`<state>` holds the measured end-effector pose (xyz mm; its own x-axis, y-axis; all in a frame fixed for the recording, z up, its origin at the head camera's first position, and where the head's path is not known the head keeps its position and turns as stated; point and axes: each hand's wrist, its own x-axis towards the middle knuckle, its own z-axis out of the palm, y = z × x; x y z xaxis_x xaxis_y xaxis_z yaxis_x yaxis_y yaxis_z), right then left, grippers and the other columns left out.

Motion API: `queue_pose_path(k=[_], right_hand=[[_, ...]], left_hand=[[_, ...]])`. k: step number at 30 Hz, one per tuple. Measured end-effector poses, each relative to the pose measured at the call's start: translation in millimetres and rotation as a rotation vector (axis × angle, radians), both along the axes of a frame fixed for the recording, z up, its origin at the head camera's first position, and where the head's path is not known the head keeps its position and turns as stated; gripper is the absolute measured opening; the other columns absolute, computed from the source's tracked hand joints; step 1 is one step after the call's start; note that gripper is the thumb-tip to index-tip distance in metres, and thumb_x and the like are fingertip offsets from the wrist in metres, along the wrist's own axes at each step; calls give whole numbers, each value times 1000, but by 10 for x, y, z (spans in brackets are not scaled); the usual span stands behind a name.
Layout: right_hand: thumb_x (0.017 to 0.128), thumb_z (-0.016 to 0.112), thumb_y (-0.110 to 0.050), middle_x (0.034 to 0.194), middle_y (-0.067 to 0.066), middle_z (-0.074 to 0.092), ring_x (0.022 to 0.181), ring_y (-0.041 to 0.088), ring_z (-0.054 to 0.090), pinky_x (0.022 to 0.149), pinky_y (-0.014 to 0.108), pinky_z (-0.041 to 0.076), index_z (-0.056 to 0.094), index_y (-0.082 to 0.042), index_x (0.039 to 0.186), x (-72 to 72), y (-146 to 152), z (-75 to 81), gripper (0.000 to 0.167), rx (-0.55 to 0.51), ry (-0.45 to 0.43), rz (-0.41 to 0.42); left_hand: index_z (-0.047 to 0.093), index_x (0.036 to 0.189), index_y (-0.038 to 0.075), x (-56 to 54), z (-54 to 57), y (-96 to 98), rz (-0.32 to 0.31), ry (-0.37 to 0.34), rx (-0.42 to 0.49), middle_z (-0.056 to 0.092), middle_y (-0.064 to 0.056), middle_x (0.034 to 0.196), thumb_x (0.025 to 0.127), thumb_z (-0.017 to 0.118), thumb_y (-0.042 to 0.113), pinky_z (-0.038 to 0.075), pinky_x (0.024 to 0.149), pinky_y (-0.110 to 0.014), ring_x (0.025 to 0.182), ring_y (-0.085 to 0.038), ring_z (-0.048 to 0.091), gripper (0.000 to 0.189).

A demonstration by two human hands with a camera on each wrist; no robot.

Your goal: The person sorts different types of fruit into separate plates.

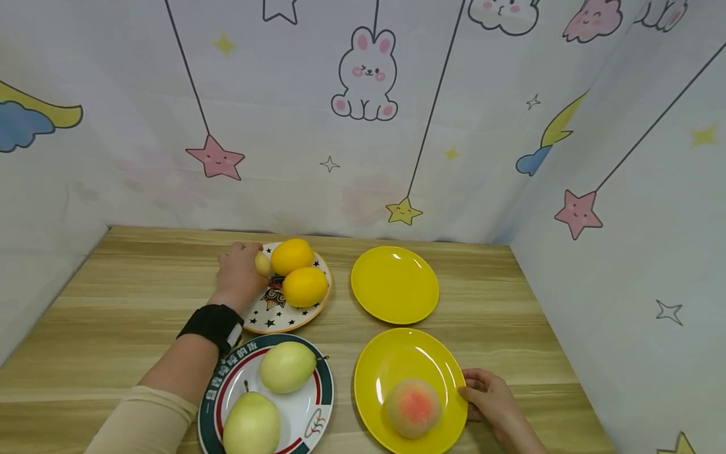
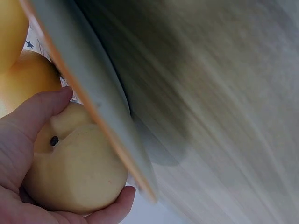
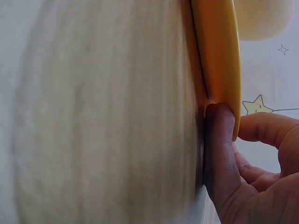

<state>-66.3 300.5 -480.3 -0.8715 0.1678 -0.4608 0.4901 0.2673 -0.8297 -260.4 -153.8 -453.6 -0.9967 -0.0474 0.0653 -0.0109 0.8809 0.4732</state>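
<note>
My left hand (image 1: 239, 277) curls round a pale yellow peach (image 2: 77, 163) at the left side of a star-patterned plate (image 1: 290, 318). Most of the peach is hidden by the hand in the head view; a cleft and dark stem show in the left wrist view. Two lemons (image 1: 305, 287) lie on that same plate, right of the peach. At the lower right, my right hand (image 1: 492, 401) pinches the rim of the nearer yellow plate (image 1: 377, 359), thumb on top and a finger underneath. A blushed peach (image 1: 414, 408) sits on this plate.
Close below the patterned plate stands a white plate with a dark green rim (image 1: 324, 384), bearing two green pears (image 1: 286, 367). Another yellow plate (image 1: 395, 285) is at the back right. Cartoon-printed cloth walls (image 1: 295, 195) border the wooden table (image 1: 142, 284) behind and at the sides.
</note>
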Motion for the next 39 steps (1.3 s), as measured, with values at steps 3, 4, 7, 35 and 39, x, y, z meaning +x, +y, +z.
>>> queue_pose_path(k=[3, 4, 7, 35, 39], right_hand=[[94, 63, 3, 103, 10, 68, 80, 16, 69, 66, 37, 64, 54, 17, 132, 6, 2, 6, 42, 2, -1, -5], [94, 63, 3, 103, 10, 68, 80, 16, 70, 67, 37, 64, 54, 16, 132, 8, 3, 8, 42, 5, -4, -5], [94, 63, 3, 104, 11, 68, 80, 16, 70, 67, 37, 64, 54, 16, 133, 12, 1, 12, 42, 11, -8, -10], [94, 63, 3, 105, 12, 66, 81, 16, 69, 67, 38, 64, 53, 17, 133, 17, 4, -3, 43, 4, 11, 19], [94, 63, 2, 104, 12, 66, 80, 16, 69, 67, 37, 64, 53, 17, 132, 21, 16, -4, 42, -2, 14, 28]], left_hand=[[51, 143, -3, 9, 5, 14, -2, -4, 2, 46, -34, 137, 82, 85, 7, 47, 96, -62, 115, -54, 43, 71], [51, 143, -3, 12, 7, 17, -3, -4, 1, 47, -35, 138, 82, 85, 7, 46, 97, -62, 115, -54, 44, 71], [51, 143, -4, 16, 15, 25, -3, -7, 11, 46, -35, 138, 81, 86, 7, 45, 98, -62, 116, -54, 43, 72], [49, 145, -4, 9, -18, -48, -46, 11, 36, 46, -36, 137, 83, 87, 11, 48, 95, -64, 113, -56, 45, 75], [49, 145, -3, 8, -29, -51, -39, -1, 40, 45, -36, 139, 85, 85, 12, 49, 95, -63, 114, -56, 45, 72]])
